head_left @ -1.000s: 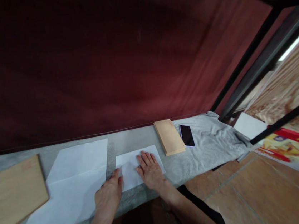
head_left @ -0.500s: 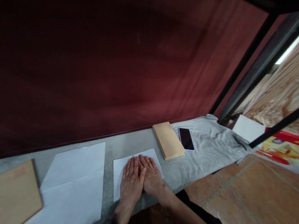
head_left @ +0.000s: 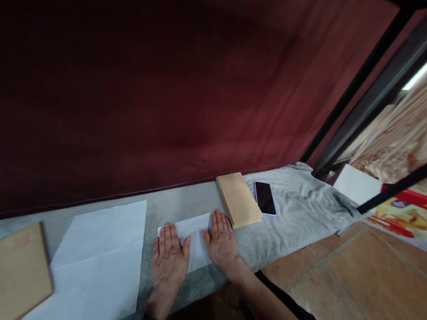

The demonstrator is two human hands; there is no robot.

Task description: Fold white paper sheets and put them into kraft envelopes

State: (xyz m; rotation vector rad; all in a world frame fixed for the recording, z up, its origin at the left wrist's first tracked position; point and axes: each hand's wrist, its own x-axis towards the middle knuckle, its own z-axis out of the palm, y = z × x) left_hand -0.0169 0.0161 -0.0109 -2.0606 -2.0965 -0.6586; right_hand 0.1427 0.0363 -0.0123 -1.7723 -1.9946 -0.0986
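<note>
Plainly white, with no marks visible, a small oblong sheet of paper (head_left: 194, 229) lies at the lower centre of the frame; the left hand (head_left: 169, 260) and right hand (head_left: 222, 242) rest palm-down over its opposite ends, fingers extended, gripping nothing.

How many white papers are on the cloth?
2: a large creased sheet at left and a smaller piece under the left hand and right hand. More may be hidden.

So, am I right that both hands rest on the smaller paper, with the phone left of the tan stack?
Not quite: the head view shows the phone right of the tan stack; left hand and right hand rest on the smaller paper.
</note>
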